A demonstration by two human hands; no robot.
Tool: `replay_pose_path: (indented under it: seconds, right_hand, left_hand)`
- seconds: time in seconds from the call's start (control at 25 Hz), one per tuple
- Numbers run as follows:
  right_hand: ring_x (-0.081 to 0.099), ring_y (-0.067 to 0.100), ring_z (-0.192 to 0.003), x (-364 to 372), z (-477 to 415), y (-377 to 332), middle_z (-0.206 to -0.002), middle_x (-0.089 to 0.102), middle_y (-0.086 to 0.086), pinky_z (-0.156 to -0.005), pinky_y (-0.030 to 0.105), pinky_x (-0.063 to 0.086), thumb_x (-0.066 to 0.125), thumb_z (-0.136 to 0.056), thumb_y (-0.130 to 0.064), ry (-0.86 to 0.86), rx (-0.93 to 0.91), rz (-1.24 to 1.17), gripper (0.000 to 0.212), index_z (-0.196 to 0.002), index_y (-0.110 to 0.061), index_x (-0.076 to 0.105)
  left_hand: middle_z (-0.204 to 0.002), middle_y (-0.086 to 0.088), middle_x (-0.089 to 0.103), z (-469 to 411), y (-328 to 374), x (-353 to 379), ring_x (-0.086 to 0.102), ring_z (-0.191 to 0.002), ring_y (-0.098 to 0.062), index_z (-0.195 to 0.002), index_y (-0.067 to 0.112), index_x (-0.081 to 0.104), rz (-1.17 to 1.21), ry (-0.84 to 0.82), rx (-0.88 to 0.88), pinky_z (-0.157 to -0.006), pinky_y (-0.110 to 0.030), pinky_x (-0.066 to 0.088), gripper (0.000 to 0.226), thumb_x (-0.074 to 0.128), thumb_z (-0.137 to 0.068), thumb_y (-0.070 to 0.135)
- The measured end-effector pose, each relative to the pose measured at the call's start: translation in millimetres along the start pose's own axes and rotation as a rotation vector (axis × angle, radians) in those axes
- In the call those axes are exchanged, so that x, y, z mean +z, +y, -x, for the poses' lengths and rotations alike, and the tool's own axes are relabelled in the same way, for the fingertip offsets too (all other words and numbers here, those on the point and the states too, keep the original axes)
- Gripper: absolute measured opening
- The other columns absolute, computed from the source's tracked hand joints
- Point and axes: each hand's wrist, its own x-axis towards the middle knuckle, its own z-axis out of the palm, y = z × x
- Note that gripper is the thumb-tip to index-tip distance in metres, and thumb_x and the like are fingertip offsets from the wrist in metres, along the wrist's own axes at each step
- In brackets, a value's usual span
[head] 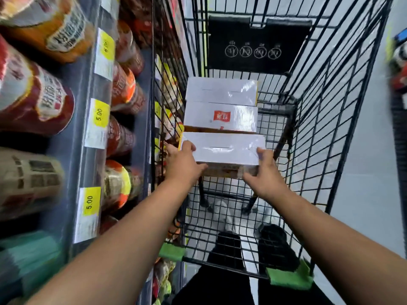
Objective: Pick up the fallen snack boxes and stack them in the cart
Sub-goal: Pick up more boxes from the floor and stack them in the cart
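The left hand (182,164) and right hand (264,179) are gripping the nearest white snack box (226,148) by its ends inside the black wire cart (330,128). Beyond it, a red-logo box (222,116) and a plain white box (220,91) are lying along the cart's left side.

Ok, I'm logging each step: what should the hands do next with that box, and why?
Probably ease the held box down against the red-logo box and release: the left hand and right hand grip its ends inside the cart, and the far box lies just beyond.
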Motion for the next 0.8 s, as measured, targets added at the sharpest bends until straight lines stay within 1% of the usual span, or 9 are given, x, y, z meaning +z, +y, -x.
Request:
replay_pose_path:
  seconds: [0.12,0.2,0.28,0.36,0.44,0.56,0.68,0.72,0.8]
  right_hand:
    - [0.044,0.025,-0.128,18.7,-19.9,16.4,-0.15,0.033,0.009,-0.104,0.032,0.038,0.062,-0.089,-0.026,-0.042,0.01,-0.045,0.071,-0.143,-0.022,0.016]
    - [0.041,0.019,-0.128,27.4,-30.0,24.0,-0.154,0.029,0.005,-0.1,0.026,0.033,0.061,-0.09,-0.021,-0.044,0.016,-0.106,0.071,-0.143,-0.024,0.015]
    - [0.037,0.017,-0.13,34.8,-39.1,31.3,-0.156,0.026,0.002,-0.1,0.025,0.029,0.06,-0.089,-0.016,-0.021,0.019,-0.156,0.071,-0.144,-0.024,0.016]
    - [0.034,0.017,-0.134,40.3,-46.1,34.7,-0.156,0.025,0.0,-0.101,0.026,0.028,0.059,-0.088,-0.014,0.011,0.01,-0.19,0.071,-0.144,-0.027,0.016]
    - [0.032,0.013,-0.136,46.0,-54.7,37.0,-0.155,0.024,-0.002,-0.102,0.024,0.027,0.058,-0.088,-0.013,0.025,-0.011,-0.198,0.073,-0.145,-0.027,0.016]
    - [0.028,0.016,-0.142,50.9,-65.9,41.0,-0.157,0.022,-0.003,-0.103,0.024,0.026,0.057,-0.087,-0.013,0.016,-0.041,-0.173,0.075,-0.147,-0.024,0.014]
    - [0.026,0.016,-0.143,51.1,-71.2,46.0,-0.158,0.019,-0.003,-0.103,0.025,0.027,0.057,-0.088,-0.013,0.01,-0.065,-0.131,0.077,-0.149,-0.023,0.012]
    - [0.026,0.017,-0.143,50.6,-72.4,47.7,-0.158,0.018,-0.002,-0.103,0.024,0.027,0.057,-0.088,-0.014,0.004,-0.069,-0.122,0.077,-0.15,-0.023,0.012]
    - [0.025,0.018,-0.143,47.9,-72.9,47.9,-0.158,0.017,0.001,-0.104,0.024,0.026,0.059,-0.088,-0.014,-0.017,-0.082,-0.087,0.079,-0.151,-0.023,0.011]
  left_hand:
    - [-0.125,-0.012,0.035,-14.9,-7.7,26.2,0.042,-0.112,-0.032,-0.122,0.026,0.046,-0.123,0.139,0.046,-0.093,-0.038,0.041,0.048,0.073,-0.082,0.025]
    - [-0.126,-0.012,0.038,-24.7,-9.1,42.4,0.034,-0.115,-0.03,-0.124,0.03,0.045,-0.212,0.245,0.036,-0.094,-0.037,0.033,0.048,0.068,-0.083,0.021]
    - [-0.129,-0.011,0.04,-34.8,-7.9,53.5,0.03,-0.116,-0.029,-0.125,0.033,0.044,-0.233,0.311,0.02,-0.092,-0.037,0.024,0.049,0.067,-0.084,0.019]
    - [-0.133,-0.01,0.038,-43.4,-6.7,62.5,0.025,-0.116,-0.027,-0.126,0.034,0.042,-0.229,0.325,-0.006,-0.088,-0.035,0.016,0.051,0.066,-0.084,0.019]
    - [-0.135,-0.011,0.037,-51.7,-7.5,71.5,0.024,-0.116,-0.027,-0.126,0.033,0.041,-0.238,0.327,-0.026,-0.088,-0.034,0.014,0.05,0.065,-0.084,0.018]
    - [-0.138,-0.016,0.035,-59.1,-9.6,81.0,0.029,-0.119,-0.032,-0.129,0.03,0.039,-0.275,0.331,-0.016,-0.096,-0.039,0.021,0.048,0.057,-0.088,0.015]
    - [-0.145,-0.02,0.025,-62.5,-14.5,83.4,0.029,-0.125,-0.035,-0.136,0.029,0.032,-0.317,0.311,0.023,-0.103,-0.041,0.023,0.059,0.056,-0.086,0.009]
    - [-0.146,-0.02,0.023,-61.3,-15.8,83.8,0.028,-0.127,-0.036,-0.138,0.028,0.03,-0.322,0.307,0.028,-0.106,-0.042,0.022,0.061,0.057,-0.086,0.011]
    - [-0.15,-0.019,0.018,-57.0,-16.8,82.5,0.024,-0.133,-0.035,-0.14,0.029,0.029,-0.317,0.283,0.033,-0.11,-0.042,0.019,0.062,0.061,-0.088,0.022]
